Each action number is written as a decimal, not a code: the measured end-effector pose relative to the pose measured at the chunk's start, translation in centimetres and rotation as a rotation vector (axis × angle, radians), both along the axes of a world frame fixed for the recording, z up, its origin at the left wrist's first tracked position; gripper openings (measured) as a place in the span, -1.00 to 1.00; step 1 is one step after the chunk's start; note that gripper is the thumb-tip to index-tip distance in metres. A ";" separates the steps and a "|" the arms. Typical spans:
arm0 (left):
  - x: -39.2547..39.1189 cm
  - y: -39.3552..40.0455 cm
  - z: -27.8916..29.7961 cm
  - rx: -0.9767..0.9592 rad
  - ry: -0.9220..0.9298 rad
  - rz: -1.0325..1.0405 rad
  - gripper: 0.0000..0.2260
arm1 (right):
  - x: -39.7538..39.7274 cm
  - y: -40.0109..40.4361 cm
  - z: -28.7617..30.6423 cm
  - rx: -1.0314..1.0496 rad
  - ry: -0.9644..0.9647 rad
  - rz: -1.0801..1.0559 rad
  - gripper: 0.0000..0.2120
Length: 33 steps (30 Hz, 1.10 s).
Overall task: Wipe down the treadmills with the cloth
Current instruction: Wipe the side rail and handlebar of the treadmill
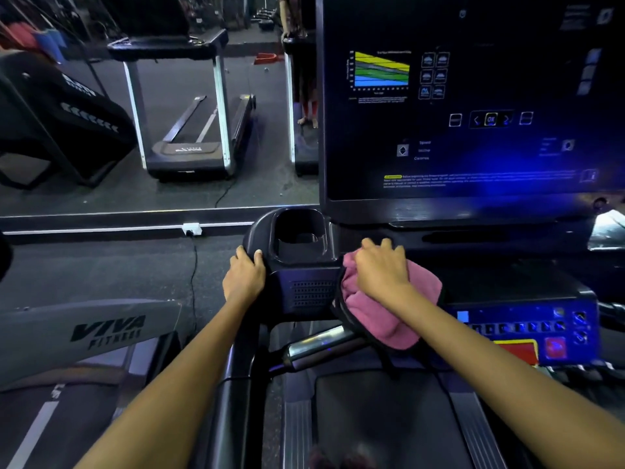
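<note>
I stand on a dark treadmill [304,292] facing its console. A pink cloth [378,313] with a dark edge lies on the console's lower ledge, just right of the cup holder [299,235]. My right hand [382,269] presses down on the cloth, fingers curled over its top. My left hand [245,272] grips the rounded left corner of the console beside the cup holder, thumb on top. The large display panel [473,106] rises behind both hands.
A lit button panel [521,330] with a red stop pad sits at the lower right. A chrome handlebar [321,346] runs under the cloth. A neighbouring treadmill's grey side cover [84,336] is on the left. A mirror wall [152,113] ahead reflects other treadmills; a socket and cable [192,229] lie below it.
</note>
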State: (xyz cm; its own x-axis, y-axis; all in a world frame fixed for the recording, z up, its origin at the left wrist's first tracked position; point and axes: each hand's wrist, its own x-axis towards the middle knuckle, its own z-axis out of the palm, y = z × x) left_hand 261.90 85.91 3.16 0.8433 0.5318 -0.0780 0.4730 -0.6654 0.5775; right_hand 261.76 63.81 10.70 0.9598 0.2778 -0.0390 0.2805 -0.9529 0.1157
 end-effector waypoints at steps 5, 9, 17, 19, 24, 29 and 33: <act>0.0 -0.1 0.0 0.014 -0.009 0.000 -0.55 | 1.5 -2.1 1.5 0.158 0.060 -0.201 -0.74; 0.2 -0.4 -0.2 0.104 -0.010 -0.041 -0.51 | 1.9 -2.2 1.6 0.204 0.065 -0.149 -0.75; 0.0 -0.9 -0.2 0.298 -0.127 -0.230 -0.54 | -0.9 2.4 -2.0 0.266 -0.041 0.023 -0.71; -0.1 -0.8 -0.3 0.305 -0.139 -0.246 -0.58 | -0.5 1.4 -2.1 0.316 -0.113 -0.062 -0.67; 0.0 -0.7 -0.4 0.334 -0.148 -0.246 -0.66 | 1.0 0.8 -2.2 0.487 -0.289 -0.338 -0.66; 0.2 -0.7 -0.5 0.361 -0.165 -0.244 -0.72 | 0.5 2.2 -2.8 0.276 -0.275 -0.138 -0.64; 0.2 -0.7 -0.6 0.370 -0.180 -0.246 -0.76 | 0.3 2.3 -3.4 0.125 -0.223 0.131 -0.55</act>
State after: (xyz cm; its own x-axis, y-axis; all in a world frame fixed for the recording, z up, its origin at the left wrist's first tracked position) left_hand 262.08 85.18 2.53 0.9302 0.2796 0.2377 0.1903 -0.9213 0.3390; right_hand 262.02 66.15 7.31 0.8964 0.3895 0.2116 0.3831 -0.9209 0.0723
